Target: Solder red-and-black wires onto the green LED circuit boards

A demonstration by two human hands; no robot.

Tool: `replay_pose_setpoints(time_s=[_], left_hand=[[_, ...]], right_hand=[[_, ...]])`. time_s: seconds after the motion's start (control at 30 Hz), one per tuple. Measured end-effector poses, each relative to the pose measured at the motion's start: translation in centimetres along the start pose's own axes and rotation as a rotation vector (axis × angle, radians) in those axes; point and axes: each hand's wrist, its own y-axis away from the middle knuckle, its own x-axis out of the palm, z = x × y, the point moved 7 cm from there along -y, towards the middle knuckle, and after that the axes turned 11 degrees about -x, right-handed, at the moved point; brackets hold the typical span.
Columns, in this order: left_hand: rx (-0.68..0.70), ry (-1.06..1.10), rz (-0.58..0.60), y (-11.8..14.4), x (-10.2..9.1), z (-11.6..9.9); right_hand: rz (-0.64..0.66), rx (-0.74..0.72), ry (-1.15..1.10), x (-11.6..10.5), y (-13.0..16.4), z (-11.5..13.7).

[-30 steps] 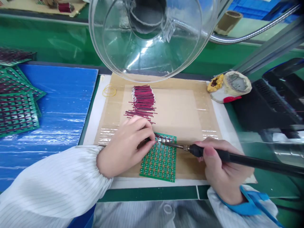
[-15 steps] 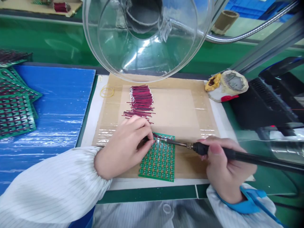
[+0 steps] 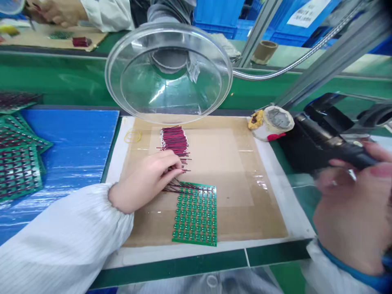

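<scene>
My left hand (image 3: pixel 147 179) is closed in a pinch at the near end of a pile of short dark red and black wires (image 3: pixel 174 141); a wire end shows at its fingertips. Just below lies a green circuit board (image 3: pixel 196 216) with rows of small pads. Several wires (image 3: pixel 176 186) run from its top row leftward under the hand. At the far right my right hand (image 3: pixel 352 212), smeared by motion, grips the black handle of a soldering iron (image 3: pixel 363 159). The iron's front end is at the black soldering station (image 3: pixel 294 143); its tip is hidden.
A clear fume hood (image 3: pixel 168 98) hangs over the back of the cardboard mat (image 3: pixel 245 228). Wired boards (image 3: pixel 20 171) are stacked on the blue surface (image 3: pixel 79 155) at left. A round pot (image 3: pixel 277 118) with yellow sponge stands at right. Another person's hand (image 3: pixel 65 12) is across the bench.
My right hand has carried the soldering iron from the board to the station at right. My left hand has moved off the board's top edge to the wire pile. The view has shifted.
</scene>
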Motion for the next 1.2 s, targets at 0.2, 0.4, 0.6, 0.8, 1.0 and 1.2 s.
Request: replay_pose_setpoints(time_s=[0.2, 0.4, 0.6, 0.8, 1.0, 1.2], left_hand=[[0.009, 0.139, -0.148, 0.6, -0.9, 0.1], [0.084, 0.119, -0.213, 2.1, -0.6, -1.5], [0.363, -0.119, -0.319, 4.3, 0.4, -4.0], [0.350, -0.103, -0.264, 4.7, 1.1, -4.4], [0.086, 0.230, -0.307, 4.4, -0.8, -3.3], [0.042, 0.401, -0.144, 3.9, -0.1, -3.3]], right_hand=[[0.241, -0.036, 0.473, 0.9, -0.6, -4.3], [0.216, 0.013, 0.387, 1.2, -0.2, -2.6], [-0.034, 0.041, -0.117, 1.8, 3.7, 0.8], [0.334, 0.064, -0.176, 4.7, 7.4, 2.5], [0.357, 0.046, -0.159, 4.9, 7.2, 2.8], [0.344, 0.022, -0.136, 4.8, 7.2, 2.8]])
